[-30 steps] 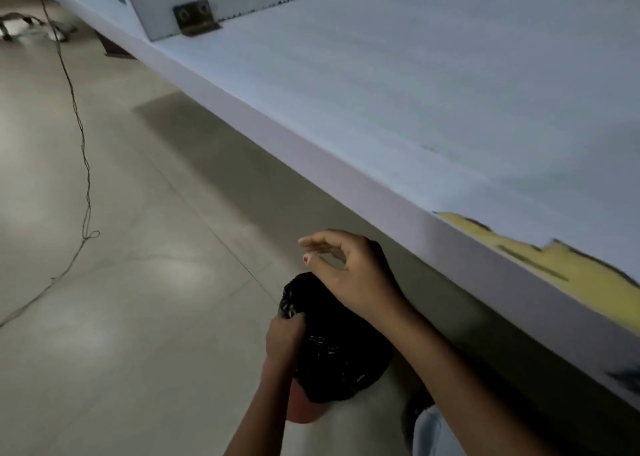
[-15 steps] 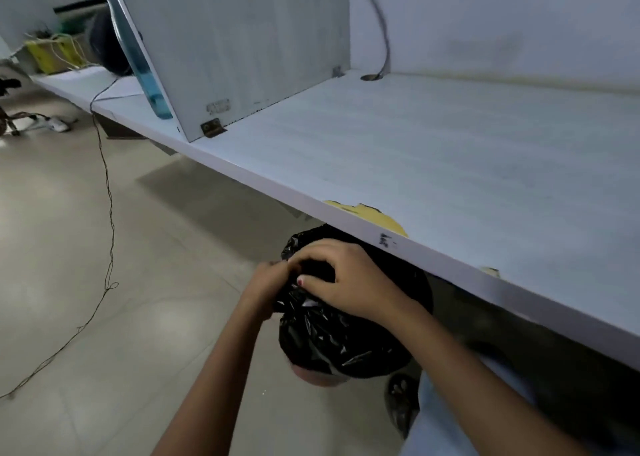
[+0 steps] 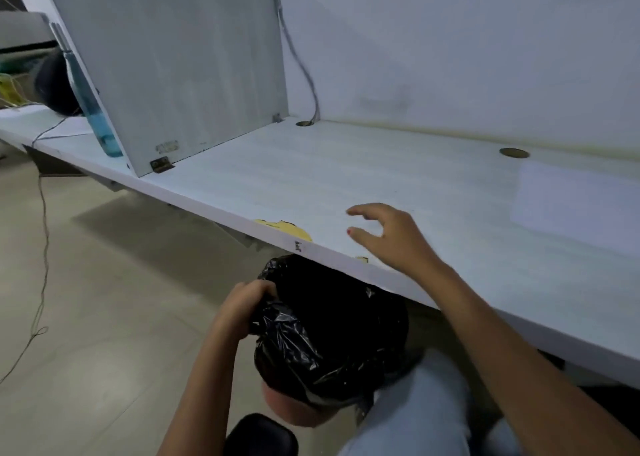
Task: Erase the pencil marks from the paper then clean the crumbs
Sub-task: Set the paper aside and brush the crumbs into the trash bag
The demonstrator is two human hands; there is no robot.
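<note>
A white sheet of paper [image 3: 575, 202] lies flat on the pale desk [image 3: 311, 178] at the far right. My right hand [image 3: 391, 237] hovers over the desk's front edge, fingers spread and holding nothing. Below the edge sits a pink bin lined with a black plastic bag [image 3: 329, 331]. My left hand [image 3: 242, 303] grips the bag's rim on its left side. I cannot make out pencil marks or crumbs on the desk from here.
A white divider panel [image 3: 173, 64] stands on the desk at the left, with a blue glass strip [image 3: 93, 116] along its edge. Two cable holes [image 3: 514, 152] sit near the back wall. A thin wire [image 3: 43, 247] trails across the floor. Chipped yellow patches [image 3: 284, 228] mark the desk edge.
My right hand has left the bin bag and risen over the desk edge with fingers spread. My left hand stays on the bag's rim. The view has lifted, showing the paper.
</note>
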